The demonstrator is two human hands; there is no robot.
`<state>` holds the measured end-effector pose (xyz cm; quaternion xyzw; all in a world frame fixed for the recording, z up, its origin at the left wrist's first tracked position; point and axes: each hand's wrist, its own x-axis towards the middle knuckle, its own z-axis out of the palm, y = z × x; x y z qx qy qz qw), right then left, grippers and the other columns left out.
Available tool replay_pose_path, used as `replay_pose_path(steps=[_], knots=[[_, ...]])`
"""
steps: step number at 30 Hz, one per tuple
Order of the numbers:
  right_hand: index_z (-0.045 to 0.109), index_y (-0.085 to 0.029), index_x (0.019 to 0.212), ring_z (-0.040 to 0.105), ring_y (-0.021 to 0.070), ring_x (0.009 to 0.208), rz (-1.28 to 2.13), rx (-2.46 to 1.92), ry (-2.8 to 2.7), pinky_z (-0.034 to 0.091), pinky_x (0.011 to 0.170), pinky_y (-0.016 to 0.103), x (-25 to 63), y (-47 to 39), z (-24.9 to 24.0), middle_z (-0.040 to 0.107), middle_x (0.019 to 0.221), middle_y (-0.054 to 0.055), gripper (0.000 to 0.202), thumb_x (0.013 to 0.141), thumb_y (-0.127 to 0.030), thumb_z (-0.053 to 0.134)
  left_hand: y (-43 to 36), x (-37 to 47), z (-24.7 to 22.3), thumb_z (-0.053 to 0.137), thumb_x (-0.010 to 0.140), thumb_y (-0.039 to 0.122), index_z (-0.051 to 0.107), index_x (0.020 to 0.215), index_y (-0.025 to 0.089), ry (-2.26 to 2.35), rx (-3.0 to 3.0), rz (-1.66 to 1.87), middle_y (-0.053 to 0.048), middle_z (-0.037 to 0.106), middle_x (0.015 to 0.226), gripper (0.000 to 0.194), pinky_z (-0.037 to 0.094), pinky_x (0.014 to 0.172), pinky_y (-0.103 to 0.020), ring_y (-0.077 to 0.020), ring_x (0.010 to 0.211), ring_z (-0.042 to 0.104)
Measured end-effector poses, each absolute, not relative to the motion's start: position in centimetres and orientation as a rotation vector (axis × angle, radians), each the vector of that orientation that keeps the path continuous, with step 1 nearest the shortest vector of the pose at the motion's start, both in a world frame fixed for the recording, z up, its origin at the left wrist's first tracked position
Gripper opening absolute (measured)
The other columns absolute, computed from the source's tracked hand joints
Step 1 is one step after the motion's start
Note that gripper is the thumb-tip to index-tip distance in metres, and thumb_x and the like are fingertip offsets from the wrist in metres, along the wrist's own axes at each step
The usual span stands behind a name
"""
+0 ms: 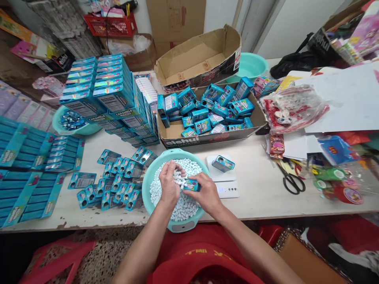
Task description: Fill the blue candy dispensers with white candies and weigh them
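Red shirt fabric point(177, 252) is facing the basin point(146, 193), above which the half-curled left hand point(170, 184) is cupping white candies point(179, 179) at the end of a small blue box point(193, 185) that the right hand point(209, 193) is pinching, presumably so the basin is catching any strays.

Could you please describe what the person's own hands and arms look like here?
The left hand and right hand are both bare, without gloves. No sleeves cover the visible forearms, and no watch or bracelet shows at either wrist. Below them is a red garment with yellow markings.
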<state>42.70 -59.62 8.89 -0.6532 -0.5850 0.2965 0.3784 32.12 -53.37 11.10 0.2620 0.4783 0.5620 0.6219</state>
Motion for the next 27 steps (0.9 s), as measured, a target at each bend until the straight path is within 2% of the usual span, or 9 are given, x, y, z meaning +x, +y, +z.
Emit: replay_pose_path(steps=[7, 11, 15, 20, 27], knots=[[0.066, -0.024, 0.096, 0.060, 0.0234, 0.086, 0.768, -1.659, -1.485, 0.046, 0.077, 0.038, 42.6, -59.5, 8.6, 0.064, 0.087, 0.004, 0.039, 0.061, -0.031, 0.083, -53.3, 32.2, 10.9, 0.061, 0.077, 0.041, 0.049, 0.066, 0.017, 1.119, 0.645, 1.261, 0.005, 0.047, 0.050, 0.029, 0.037, 0.045, -0.020, -0.0079, 0.043, 0.047], [0.067, -0.025, 0.096, 0.060, 0.0235, 0.086, 0.763, -1.651, -1.486, 0.047, 0.076, 0.038, 42.4, -59.4, 8.6, 0.064, 0.088, 0.004, 0.039, 0.061, -0.031, 0.082, -53.3, 32.3, 10.6, 0.063, 0.076, 0.038, 0.049, 0.064, 0.017, 1.133, 0.725, 1.269, 0.004, 0.050, 0.054, 0.028, 0.039, 0.048, -0.019, -0.0071, 0.046, 0.048], [0.067, -0.025, 0.096, 0.060, 0.0233, 0.086, 0.785, -1.629, -1.456, 0.047, 0.076, 0.037, 42.5, -59.6, 8.7, 0.064, 0.088, 0.004, 0.039, 0.060, -0.031, 0.082, -53.3, 32.6, 10.4, 0.064, 0.076, 0.039, 0.050, 0.065, 0.017, 1.159, 0.763, 1.256, 0.006, 0.046, 0.050, 0.028, 0.035, 0.045, -0.019, -0.0058, 0.042, 0.043], [0.068, -0.024, 0.095, 0.060, 0.0221, 0.085, 0.819, -1.602, -1.357, 0.048, 0.077, 0.036, 42.7, -59.8, 8.5, 0.063, 0.087, 0.003, 0.039, 0.060, -0.030, 0.083, -53.4, 33.0, 10.8, 0.065, 0.075, 0.039, 0.050, 0.069, 0.018, 1.084, 0.721, 1.223, 0.006, 0.045, 0.048, 0.026, 0.034, 0.043, -0.019, -0.0063, 0.041, 0.043], [0.069, -0.025, 0.094, 0.061, 0.0210, 0.086, 0.890, -1.520, -1.237, 0.049, 0.079, 0.036, 43.1, -59.8, 8.5, 0.064, 0.088, 0.002, 0.039, 0.058, -0.031, 0.083, -53.2, 32.4, 12.3, 0.067, 0.073, 0.041, 0.051, 0.074, 0.018, 0.924, 0.573, 1.112, 0.008, 0.034, 0.047, 0.028, 0.029, 0.038, -0.018, -0.0044, 0.037, 0.035]])
